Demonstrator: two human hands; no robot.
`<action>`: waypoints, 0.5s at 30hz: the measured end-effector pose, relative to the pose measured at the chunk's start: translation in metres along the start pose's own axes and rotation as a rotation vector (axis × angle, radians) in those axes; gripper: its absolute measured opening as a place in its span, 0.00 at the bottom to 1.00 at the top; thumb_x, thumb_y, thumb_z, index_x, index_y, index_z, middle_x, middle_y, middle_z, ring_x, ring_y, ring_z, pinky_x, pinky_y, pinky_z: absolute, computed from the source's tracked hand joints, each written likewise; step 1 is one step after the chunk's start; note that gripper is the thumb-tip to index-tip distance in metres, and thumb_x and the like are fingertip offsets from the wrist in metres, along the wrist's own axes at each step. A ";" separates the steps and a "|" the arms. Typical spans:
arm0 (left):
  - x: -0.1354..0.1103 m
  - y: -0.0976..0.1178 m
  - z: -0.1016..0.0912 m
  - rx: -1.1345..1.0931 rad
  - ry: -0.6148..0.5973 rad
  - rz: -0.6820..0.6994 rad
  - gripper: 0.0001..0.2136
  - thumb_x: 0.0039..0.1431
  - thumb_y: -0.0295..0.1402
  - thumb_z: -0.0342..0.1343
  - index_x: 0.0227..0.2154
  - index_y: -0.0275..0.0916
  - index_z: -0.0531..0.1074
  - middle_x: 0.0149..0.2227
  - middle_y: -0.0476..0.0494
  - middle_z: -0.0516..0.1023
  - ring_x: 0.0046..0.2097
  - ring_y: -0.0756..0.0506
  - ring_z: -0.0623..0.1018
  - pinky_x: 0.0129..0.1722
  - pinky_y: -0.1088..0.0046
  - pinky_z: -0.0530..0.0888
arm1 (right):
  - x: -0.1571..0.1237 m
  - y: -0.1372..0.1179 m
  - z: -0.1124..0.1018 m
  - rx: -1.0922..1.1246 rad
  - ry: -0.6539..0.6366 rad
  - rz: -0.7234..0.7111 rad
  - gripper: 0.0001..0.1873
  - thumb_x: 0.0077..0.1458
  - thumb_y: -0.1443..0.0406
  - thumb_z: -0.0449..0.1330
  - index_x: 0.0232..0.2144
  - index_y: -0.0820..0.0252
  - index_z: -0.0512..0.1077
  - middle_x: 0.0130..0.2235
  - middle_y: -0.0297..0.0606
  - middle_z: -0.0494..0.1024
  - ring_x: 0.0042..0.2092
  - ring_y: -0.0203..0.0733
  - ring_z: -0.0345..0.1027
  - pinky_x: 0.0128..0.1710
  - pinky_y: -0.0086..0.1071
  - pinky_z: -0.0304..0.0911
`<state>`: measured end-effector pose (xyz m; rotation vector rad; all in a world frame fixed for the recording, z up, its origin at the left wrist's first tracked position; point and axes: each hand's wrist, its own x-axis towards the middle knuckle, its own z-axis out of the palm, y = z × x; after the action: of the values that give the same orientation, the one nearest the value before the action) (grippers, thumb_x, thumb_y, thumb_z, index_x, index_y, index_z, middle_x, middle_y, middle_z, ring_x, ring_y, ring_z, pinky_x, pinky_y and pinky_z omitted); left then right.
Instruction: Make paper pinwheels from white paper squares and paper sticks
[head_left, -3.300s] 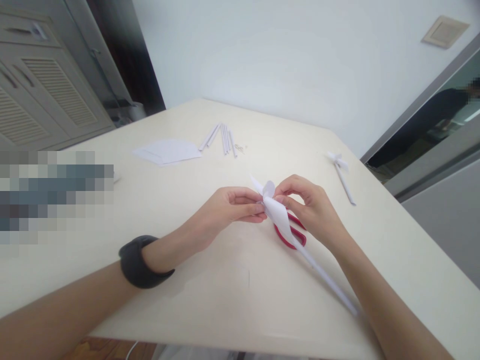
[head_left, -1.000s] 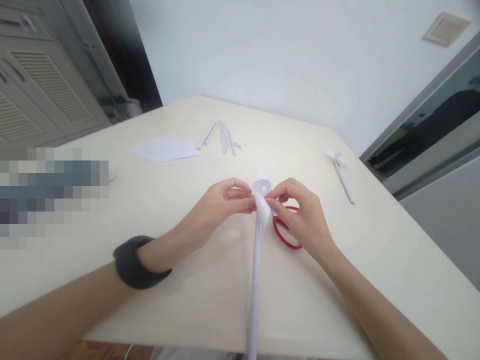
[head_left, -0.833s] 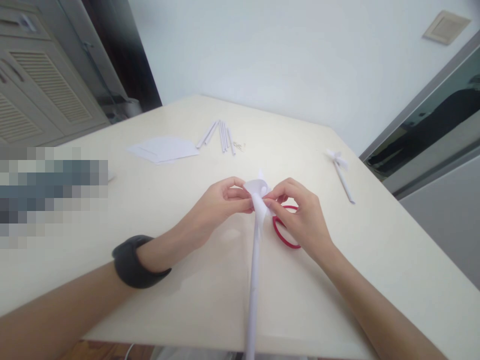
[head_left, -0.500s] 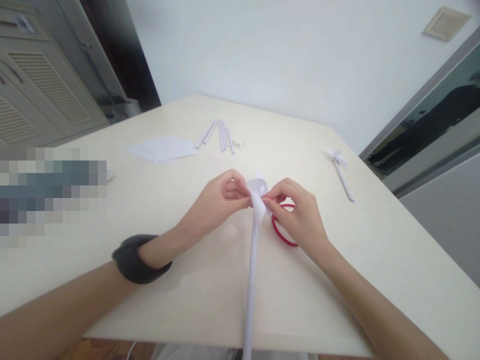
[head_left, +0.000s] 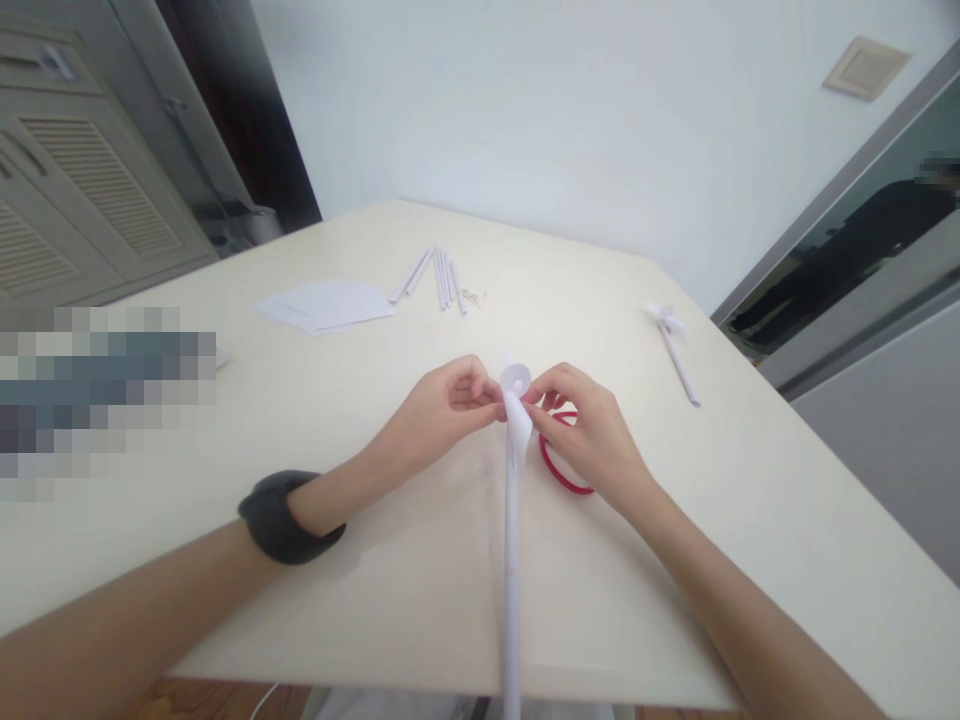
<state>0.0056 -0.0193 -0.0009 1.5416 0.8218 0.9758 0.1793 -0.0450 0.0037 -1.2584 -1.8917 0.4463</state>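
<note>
**Both hands pinching the pinwheel head at mid-bench**

I am watching both bare hands working close together over the pale cream bench (head_left: 750, 500). The left hand (head_left: 442, 410) is closing its grip on the white paper pinwheel head (head_left: 516, 385) from the left side, thumb and fingertips pressed together on the curled paper. The right hand (head_left: 592, 440) is meeting it from the right, with its grip also pinching the paper, the thumb and forefinger touching the folded blades. I cannot tell whether anything small is sitting between those fingertips.

The pinwheel head is sitting at the far end of a long white rolled-paper stick (head_left: 512, 560), which is running straight back toward the camera and passing over the near edge of the bench. A black wristband (head_left: 281, 515) is wrapping the left wrist.

Just under the right palm, the red loop handle of a pair of scissors (head_left: 559, 475) is lying on the bench — the blades are hidden by the hand.

Further off, a loose stack of white paper sheets (head_left: 326, 303) is lying beside a bundle of white rolled-paper sticks (head_left: 439, 275), with a few small metal pins (head_left: 474, 296) just next to them. Well apart on the right, a second white paper pinwheel (head_left: 675, 345) is lying flat near the bench edge.
</note>
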 end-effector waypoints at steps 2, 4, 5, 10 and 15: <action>0.000 -0.001 0.001 0.016 -0.005 0.010 0.12 0.51 0.29 0.54 0.23 0.40 0.54 0.30 0.51 0.73 0.34 0.50 0.75 0.33 0.75 0.70 | -0.001 0.000 0.001 0.003 -0.007 0.008 0.03 0.52 0.69 0.58 0.27 0.57 0.70 0.33 0.33 0.72 0.33 0.36 0.64 0.34 0.31 0.61; -0.001 -0.002 0.001 0.028 -0.002 0.015 0.12 0.51 0.29 0.54 0.24 0.41 0.54 0.31 0.51 0.73 0.34 0.50 0.75 0.33 0.75 0.70 | -0.001 0.000 0.002 0.010 -0.005 0.025 0.03 0.52 0.68 0.57 0.27 0.57 0.70 0.33 0.34 0.72 0.33 0.37 0.64 0.31 0.30 0.60; -0.001 -0.002 0.001 0.034 0.005 0.018 0.12 0.51 0.29 0.54 0.24 0.41 0.54 0.31 0.51 0.74 0.34 0.50 0.75 0.34 0.75 0.70 | -0.001 0.000 0.003 0.014 0.000 0.033 0.03 0.52 0.68 0.57 0.27 0.57 0.70 0.33 0.34 0.72 0.33 0.37 0.64 0.31 0.30 0.60; -0.003 -0.002 0.001 0.072 0.031 0.030 0.12 0.51 0.29 0.54 0.24 0.41 0.53 0.31 0.51 0.74 0.34 0.49 0.75 0.34 0.74 0.70 | -0.003 0.001 0.008 0.033 0.020 0.058 0.03 0.51 0.70 0.56 0.27 0.57 0.69 0.32 0.34 0.71 0.32 0.36 0.63 0.32 0.30 0.60; -0.004 0.000 0.001 0.096 0.035 0.038 0.12 0.51 0.28 0.54 0.24 0.41 0.53 0.28 0.52 0.73 0.34 0.49 0.75 0.35 0.74 0.70 | -0.004 0.000 0.010 0.043 0.019 0.071 0.02 0.51 0.68 0.57 0.27 0.58 0.70 0.32 0.33 0.71 0.32 0.36 0.63 0.32 0.30 0.60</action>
<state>0.0055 -0.0231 -0.0017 1.6315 0.8780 1.0054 0.1720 -0.0477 -0.0041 -1.3004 -1.8165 0.5081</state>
